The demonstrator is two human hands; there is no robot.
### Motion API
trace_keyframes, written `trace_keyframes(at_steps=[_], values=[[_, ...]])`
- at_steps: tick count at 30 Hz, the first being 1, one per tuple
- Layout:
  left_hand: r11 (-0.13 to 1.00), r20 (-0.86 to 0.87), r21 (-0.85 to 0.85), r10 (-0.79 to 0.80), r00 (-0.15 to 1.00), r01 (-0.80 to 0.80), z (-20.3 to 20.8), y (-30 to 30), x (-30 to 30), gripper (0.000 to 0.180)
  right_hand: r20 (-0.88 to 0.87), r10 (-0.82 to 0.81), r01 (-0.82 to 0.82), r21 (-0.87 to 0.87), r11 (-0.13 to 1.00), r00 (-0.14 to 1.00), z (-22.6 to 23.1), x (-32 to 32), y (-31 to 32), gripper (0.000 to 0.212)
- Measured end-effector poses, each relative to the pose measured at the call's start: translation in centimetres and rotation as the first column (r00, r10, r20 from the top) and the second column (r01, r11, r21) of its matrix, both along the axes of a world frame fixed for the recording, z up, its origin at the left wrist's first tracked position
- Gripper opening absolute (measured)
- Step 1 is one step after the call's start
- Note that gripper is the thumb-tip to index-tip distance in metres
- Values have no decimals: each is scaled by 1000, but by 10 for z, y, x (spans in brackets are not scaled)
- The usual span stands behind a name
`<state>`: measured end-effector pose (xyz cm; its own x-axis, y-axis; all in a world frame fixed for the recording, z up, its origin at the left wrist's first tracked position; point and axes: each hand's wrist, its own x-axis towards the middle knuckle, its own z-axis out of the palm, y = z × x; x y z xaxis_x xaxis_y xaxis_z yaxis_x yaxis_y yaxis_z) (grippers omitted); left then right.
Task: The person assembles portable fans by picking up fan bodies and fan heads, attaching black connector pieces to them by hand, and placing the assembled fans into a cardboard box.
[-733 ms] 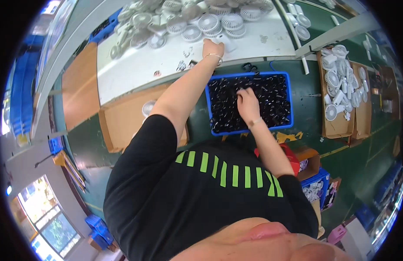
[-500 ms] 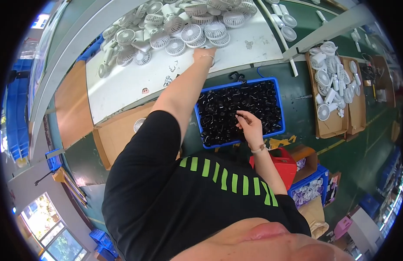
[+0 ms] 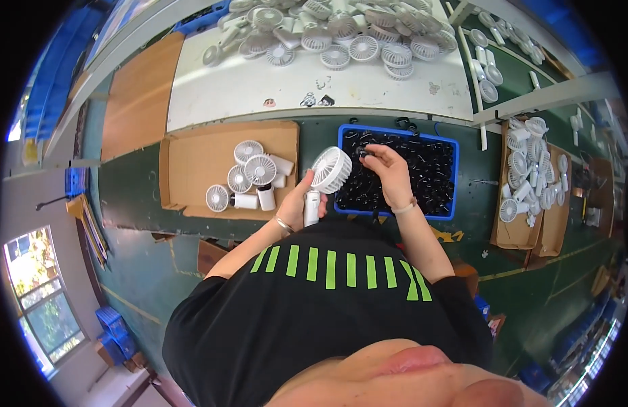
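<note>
My left hand [image 3: 298, 203] is wrapped round the handle of a white handheld fan [image 3: 332, 169], its round slatted head tilted up in front of my chest. Just right of the fan head, my right hand [image 3: 391, 173] pinches a small black plastic part [image 3: 362, 152] between thumb and fingers. The part and the fan appear slightly apart. Below my right hand lies a blue tray [image 3: 456, 178] filled with glossy black parts. Its left side is partly hidden by the fan.
A cardboard tray [image 3: 171, 203] with several white fans stands at the left. Many fans [image 3: 336, 57] are heaped on the white board [image 3: 219, 98] at the far side. More fans [image 3: 517, 166] lie in cardboard trays at the right, beyond a white frame bar [image 3: 544, 95].
My left hand has drawn back from the fan heap to my chest, now holding a fan. My right hand has lifted slightly with a black part. The view has shifted, showing the left cardboard tray.
</note>
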<state>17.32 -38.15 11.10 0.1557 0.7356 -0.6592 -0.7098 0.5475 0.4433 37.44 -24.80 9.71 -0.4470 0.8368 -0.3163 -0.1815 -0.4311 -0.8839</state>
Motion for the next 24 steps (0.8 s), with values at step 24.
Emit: trace_keyframes(at_steps=[24], values=[[762,-208,388,-476,855,519,55,-82,36,45,-41,25,13,733,680,999,91,-14,-108,38]])
